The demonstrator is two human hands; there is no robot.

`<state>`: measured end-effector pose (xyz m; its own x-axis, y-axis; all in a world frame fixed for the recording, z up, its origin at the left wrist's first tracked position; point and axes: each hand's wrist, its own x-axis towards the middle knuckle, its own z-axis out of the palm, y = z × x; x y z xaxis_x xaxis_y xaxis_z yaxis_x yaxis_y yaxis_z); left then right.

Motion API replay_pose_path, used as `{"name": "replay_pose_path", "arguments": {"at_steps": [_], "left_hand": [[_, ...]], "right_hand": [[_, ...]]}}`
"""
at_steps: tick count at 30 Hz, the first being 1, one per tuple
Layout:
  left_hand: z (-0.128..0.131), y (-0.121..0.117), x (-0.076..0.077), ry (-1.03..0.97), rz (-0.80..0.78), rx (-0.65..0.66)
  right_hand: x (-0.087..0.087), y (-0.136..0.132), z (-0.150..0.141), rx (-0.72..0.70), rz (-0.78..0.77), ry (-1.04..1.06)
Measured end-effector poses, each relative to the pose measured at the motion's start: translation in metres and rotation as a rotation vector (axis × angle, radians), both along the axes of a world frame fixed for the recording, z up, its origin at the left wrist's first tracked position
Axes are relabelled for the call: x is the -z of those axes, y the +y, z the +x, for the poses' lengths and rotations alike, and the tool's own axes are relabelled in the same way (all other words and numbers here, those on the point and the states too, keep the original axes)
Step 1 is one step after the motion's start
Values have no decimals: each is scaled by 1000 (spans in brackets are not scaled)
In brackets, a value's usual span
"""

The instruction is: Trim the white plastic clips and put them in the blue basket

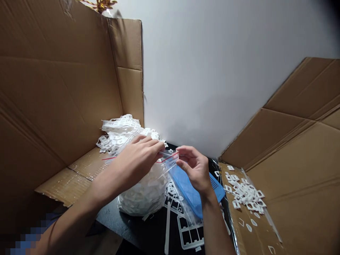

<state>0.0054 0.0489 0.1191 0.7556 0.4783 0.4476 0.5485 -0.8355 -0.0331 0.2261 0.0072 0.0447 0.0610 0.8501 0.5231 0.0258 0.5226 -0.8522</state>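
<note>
The clear plastic zip bag with a red seal line point(140, 200), bulging with white pieces, sits at 7 o'clock in view. The left hand point(140, 152) curls over its mouth, gripping it; the right hand point(195, 168) pinches the mouth's edge. From the bag, a blue perforated plastic tray point(188, 189) lies at 3 o'clock, a white plastic heap point(113, 141) at 11.

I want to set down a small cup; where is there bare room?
The brown cardboard flap looks bare between the tall cardboard wall and left forearm; so does the black tabletop left of the long white strip. Crowded: behind the bulging clear plastic bag, and around the blue perforated plastic tray.
</note>
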Motion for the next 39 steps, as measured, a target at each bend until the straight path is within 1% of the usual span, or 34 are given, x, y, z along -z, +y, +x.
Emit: {"name": "replay_pose_path", "arguments": {"at_steps": [3,7,10,13,17,20,22,24,27,31,33,35,37,39], "left_hand": [[-3,3,-3,-28,-65,35],[-3,2,-7,-48,-87,39],[-1,-4,-8,-72,-39,31],[0,-12,-8,-64,59,30],[-5,-16,-7,-50,149,-66],[-13,-12,-8,-55,121,-121],[-20,-9,-10,-53,70,-103],[-25,-7,-12,-82,34,-57],[-28,-6,-14,-162,44,-16],[-21,-9,-15,-165,182,-78],[-11,-15,-13,-119,266,-136],[0,-21,-10,-59,319,-186],[12,-24,-6,-28,307,-148],[20,-22,-2,-20,258,-95]], "right_hand": [[2,-2,-1,-47,-31,-39],[-2,-1,-5,-40,-77,34],[-4,2,-7,-33,-100,79],[-5,6,-7,-36,-91,102],[-9,10,-9,-4,-17,102],[-11,11,-11,25,7,82],[-11,11,-13,32,-8,66],[-10,11,-14,28,-33,69],[-7,12,-17,19,-64,79],[-1,14,-19,63,-76,78],[1,15,-20,102,-68,83],[2,15,-20,137,-49,79],[0,13,-20,168,-20,62],[-3,10,-21,193,14,29]]}}
